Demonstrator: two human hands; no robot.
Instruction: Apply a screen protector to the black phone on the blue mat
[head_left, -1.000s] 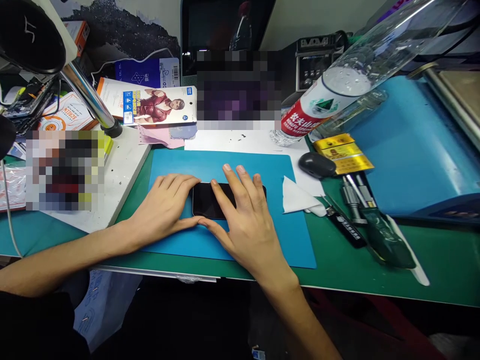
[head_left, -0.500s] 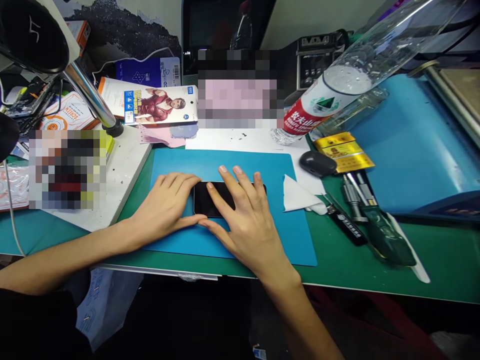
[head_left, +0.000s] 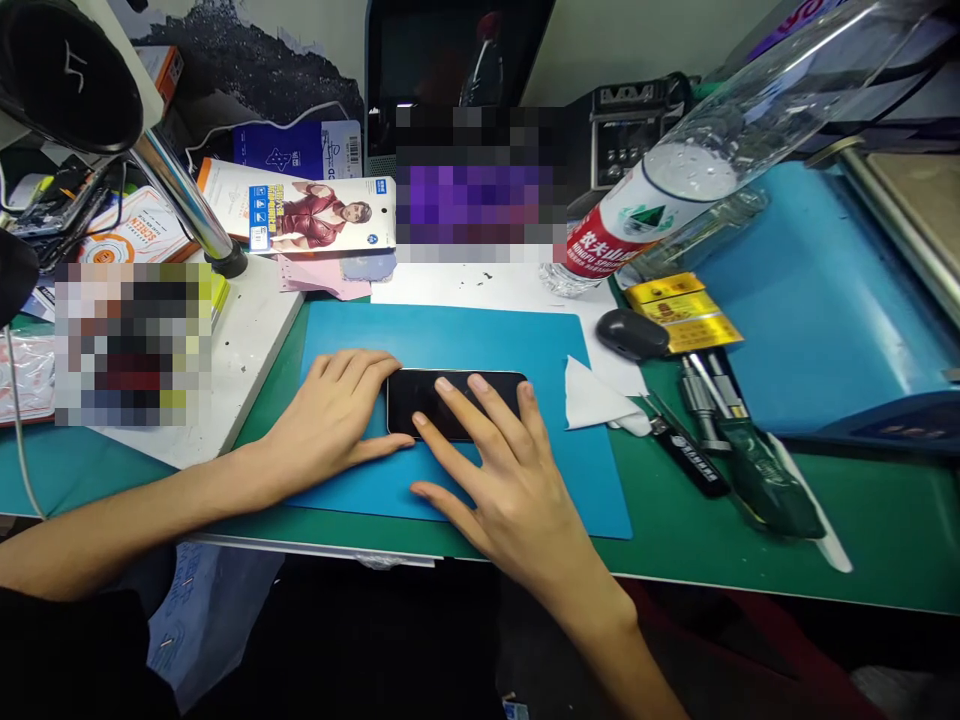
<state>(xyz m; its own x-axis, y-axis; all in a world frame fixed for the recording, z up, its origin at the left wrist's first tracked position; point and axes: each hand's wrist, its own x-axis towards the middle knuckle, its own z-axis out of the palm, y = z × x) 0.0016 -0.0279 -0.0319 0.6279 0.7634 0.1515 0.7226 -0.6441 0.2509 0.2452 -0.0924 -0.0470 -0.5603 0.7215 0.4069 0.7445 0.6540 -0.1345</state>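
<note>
Holds the phone by its left end in the left hand, with the thumb at the near edge and the fingers at the far corner. Spreads the right hand loosely over the phone, gripping nothing with it, with its thumb well off the near edge; cannot tell how firmly the fingertips touch, if at all. Has the phone lying flat, face up, near the middle of the mat. To the right, has a tissue across the mat's edge and a mouse just beside a yellow pack.
</note>
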